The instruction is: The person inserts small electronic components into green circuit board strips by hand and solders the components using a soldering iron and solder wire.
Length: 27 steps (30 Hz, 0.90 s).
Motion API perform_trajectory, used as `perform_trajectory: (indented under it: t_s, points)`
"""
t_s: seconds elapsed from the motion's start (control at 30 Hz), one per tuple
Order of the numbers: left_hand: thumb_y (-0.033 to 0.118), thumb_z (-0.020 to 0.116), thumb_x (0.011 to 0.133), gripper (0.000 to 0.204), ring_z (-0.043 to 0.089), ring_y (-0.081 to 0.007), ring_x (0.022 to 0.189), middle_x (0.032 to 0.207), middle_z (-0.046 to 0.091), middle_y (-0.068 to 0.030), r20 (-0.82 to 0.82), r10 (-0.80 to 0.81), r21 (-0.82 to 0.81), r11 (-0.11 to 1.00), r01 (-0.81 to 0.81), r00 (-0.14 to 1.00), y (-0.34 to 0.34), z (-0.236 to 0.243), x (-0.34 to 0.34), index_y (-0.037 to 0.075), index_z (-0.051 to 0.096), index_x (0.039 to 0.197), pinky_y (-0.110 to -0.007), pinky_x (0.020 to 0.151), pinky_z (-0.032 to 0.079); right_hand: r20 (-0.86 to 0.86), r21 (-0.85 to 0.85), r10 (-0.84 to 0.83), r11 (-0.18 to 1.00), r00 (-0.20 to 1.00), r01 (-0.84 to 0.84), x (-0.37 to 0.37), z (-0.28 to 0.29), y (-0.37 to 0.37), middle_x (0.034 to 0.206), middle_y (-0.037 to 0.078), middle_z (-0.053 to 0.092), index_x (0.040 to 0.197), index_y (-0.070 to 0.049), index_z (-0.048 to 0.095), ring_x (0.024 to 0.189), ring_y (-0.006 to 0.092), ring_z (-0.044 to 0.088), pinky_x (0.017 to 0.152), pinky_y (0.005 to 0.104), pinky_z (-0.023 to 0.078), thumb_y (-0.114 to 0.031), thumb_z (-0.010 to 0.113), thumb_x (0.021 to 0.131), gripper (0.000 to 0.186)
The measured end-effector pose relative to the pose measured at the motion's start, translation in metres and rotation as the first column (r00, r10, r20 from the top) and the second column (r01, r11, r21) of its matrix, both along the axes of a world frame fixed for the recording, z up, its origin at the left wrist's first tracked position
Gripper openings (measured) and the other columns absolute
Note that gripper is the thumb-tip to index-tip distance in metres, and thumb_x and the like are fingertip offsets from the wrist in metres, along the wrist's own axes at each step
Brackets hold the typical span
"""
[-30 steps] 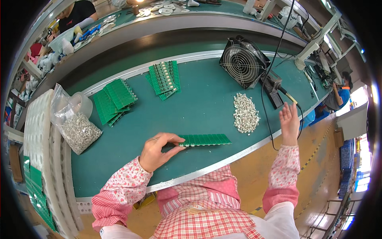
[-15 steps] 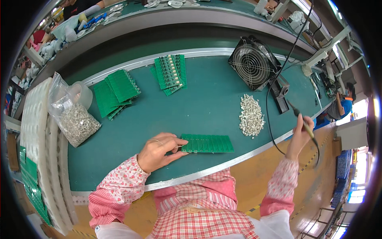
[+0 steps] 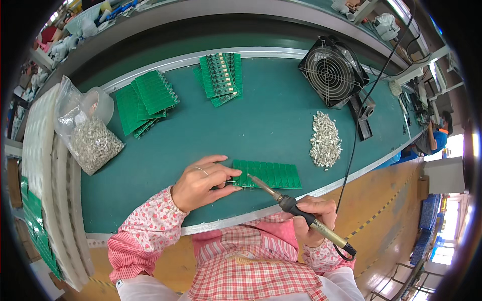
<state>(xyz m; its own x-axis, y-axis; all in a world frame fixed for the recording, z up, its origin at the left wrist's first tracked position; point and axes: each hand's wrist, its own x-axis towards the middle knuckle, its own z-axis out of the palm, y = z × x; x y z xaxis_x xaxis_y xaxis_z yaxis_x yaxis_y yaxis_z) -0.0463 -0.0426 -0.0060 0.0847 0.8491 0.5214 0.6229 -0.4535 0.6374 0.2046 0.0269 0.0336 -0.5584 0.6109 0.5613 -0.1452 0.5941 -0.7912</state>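
A green circuit board (image 3: 273, 174) with rows of small sections lies near the table's front edge. My left hand (image 3: 203, 183) is closed at its left end, fingertips pinching the edge. A thin silvery wire, like solder wire (image 3: 229, 181), shows between those fingers and points at the board. My right hand (image 3: 317, 216) grips a soldering iron (image 3: 286, 201) by its dark and tan handle. The iron slants up to the left, its tip over the board's left part, close to my left fingertips. Whether the tip touches the board, I cannot tell.
A pile of small whitish parts (image 3: 325, 140) lies right of the board, with a black fan (image 3: 331, 72) and an iron stand (image 3: 362, 118) behind. Stacked green boards (image 3: 153, 95) and boards with connectors (image 3: 221, 78) lie farther back. A bag of parts (image 3: 95, 145) sits left.
My right hand has brought the soldering iron from beside the stand at the right down and left to the circuit board. My left hand stays at the board's left end.
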Motion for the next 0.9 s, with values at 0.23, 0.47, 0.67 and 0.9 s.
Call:
perform_trajectory:
  t_s: [0.23, 0.47, 0.67, 0.9]
  points:
    - [0.003, 0.078, 0.063, 0.030, 0.064, -0.0173, 0.063, 0.087, 0.070, -0.0067, 0.012, -0.011, -0.007, 1.000, 0.012, 1.000, -0.002, -0.002, -0.003, 0.005, 0.047, 0.062, -0.041, 0.087, 0.051, 0.041, -0.043, 0.110, 0.993, 0.993, -0.108, -0.008, 0.001, -0.003, 0.069, 0.011, 0.067, 0.100, 0.001, 0.054, 0.061, 0.0229, 0.067, 0.053, 0.0321, 0.052, -0.002, 0.068, 0.076, 0.028]
    - [0.002, 0.076, 0.064, 0.028, 0.064, -0.0183, 0.064, 0.088, 0.070, -0.0067, 0.004, -0.011, -0.028, 1.000, 0.012, 1.000, -0.002, -0.002, -0.003, 0.004, 0.049, 0.062, -0.041, 0.088, 0.051, 0.027, 0.004, 0.105, 0.994, 0.994, -0.105, -0.009, -0.003, -0.003, 0.068, 0.011, 0.066, 0.101, 0.001, 0.051, 0.060, 0.0228, 0.066, 0.052, 0.0310, 0.052, -0.001, 0.068, 0.075, 0.031]
    - [0.003, 0.077, 0.064, 0.027, 0.065, -0.0184, 0.065, 0.088, 0.070, -0.0066, 0.013, -0.011, -0.026, 1.000, 0.011, 1.000, -0.002, -0.003, -0.003, 0.004, 0.049, 0.063, -0.041, 0.088, 0.051, 0.022, 0.084, 0.099, 0.991, 0.995, -0.101, -0.013, -0.003, -0.002, 0.064, 0.011, 0.065, 0.098, 0.002, 0.048, 0.057, 0.0217, 0.066, 0.049, 0.0282, 0.051, -0.001, 0.067, 0.076, 0.029]
    - [0.005, 0.078, 0.065, 0.024, 0.063, -0.0151, 0.059, 0.088, 0.070, -0.0053, 0.002, -0.010, -0.023, 1.000, 0.010, 1.000, -0.001, -0.002, -0.003, 0.004, 0.053, 0.066, -0.042, 0.089, 0.050, 0.130, -0.147, -0.057, 0.986, 0.990, 0.076, -0.007, -0.007, -0.009, 0.061, 0.009, 0.064, 0.093, 0.001, 0.048, 0.054, 0.0158, 0.065, 0.048, 0.0251, 0.049, -0.004, 0.064, 0.082, 0.021]
